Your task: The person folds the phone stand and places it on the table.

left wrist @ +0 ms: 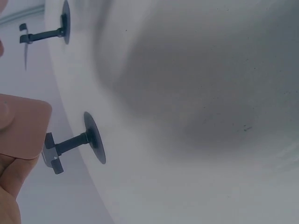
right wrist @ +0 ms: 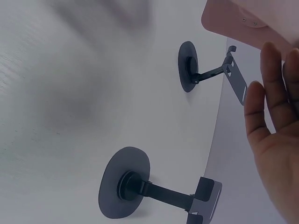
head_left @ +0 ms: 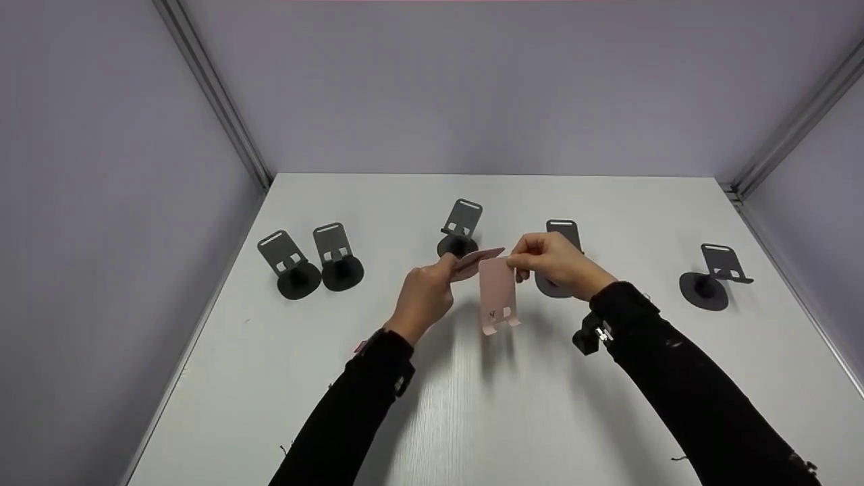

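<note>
Above the middle of the table, both hands hold a pink phone stand (head_left: 497, 289) whose two small hooks point down. My left hand (head_left: 424, 297) grips its flat pink base (head_left: 472, 263), thumb on top; the left wrist view shows a rounded pink plate (left wrist: 25, 128) between thumb and fingers. At the upper edge of the stand's back plate, my right hand (head_left: 555, 264) pinches with thumb and fingertips. From the right wrist, part of the pink stand (right wrist: 233, 21) shows above the fingers (right wrist: 275, 88). The arm joining base and plate is mostly hidden.
Several dark grey phone stands stand on the white table (head_left: 270, 405): two at the left (head_left: 297, 278) (head_left: 341, 271), one behind the hands (head_left: 463, 217), one partly behind the right hand (head_left: 563, 233), one at the far right (head_left: 703, 291). Pale walls (head_left: 472, 88) enclose the table's back and sides.
</note>
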The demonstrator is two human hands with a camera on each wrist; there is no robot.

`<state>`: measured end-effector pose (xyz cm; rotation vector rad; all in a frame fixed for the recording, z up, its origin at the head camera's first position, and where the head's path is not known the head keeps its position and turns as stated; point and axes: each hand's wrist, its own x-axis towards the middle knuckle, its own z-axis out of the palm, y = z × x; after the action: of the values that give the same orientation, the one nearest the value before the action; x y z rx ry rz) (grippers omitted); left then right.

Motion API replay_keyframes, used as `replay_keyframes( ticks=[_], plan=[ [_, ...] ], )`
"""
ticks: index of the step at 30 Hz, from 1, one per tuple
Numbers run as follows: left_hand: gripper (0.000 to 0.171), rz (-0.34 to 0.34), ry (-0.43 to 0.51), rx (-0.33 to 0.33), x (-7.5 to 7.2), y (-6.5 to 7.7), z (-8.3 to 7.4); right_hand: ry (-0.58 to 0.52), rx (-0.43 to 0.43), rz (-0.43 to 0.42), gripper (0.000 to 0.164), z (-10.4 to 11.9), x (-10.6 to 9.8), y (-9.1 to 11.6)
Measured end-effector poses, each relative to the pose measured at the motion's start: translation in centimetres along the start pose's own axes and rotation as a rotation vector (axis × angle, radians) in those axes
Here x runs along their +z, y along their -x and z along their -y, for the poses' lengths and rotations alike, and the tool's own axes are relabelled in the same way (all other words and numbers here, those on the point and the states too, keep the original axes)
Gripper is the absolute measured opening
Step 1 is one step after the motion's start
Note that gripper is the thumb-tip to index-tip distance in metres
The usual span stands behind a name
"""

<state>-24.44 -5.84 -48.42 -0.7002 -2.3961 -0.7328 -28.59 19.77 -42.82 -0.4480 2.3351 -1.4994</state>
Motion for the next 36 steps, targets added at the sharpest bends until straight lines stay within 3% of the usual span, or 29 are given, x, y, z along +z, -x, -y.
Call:
replay_keyframes(
  ticks=[7,19,36],
  plan=[
    [0.015,0.021,0.010,0.004,0.08,0.01,-0.23,0.008,0.019,0.002,0.024,-0.08,0.32,0.02],
    [0.017,0.002,0.010,0.038,0.39,0.00,-0.61,0.014,0.029,0.008,0.022,-0.34,0.64,-0.11],
    [0.021,0.019,0.040,0.021,0.69,0.15,-0.28,-0.013,0.067,-0.015,0.022,-0.76,0.92,-0.05]
  ],
)
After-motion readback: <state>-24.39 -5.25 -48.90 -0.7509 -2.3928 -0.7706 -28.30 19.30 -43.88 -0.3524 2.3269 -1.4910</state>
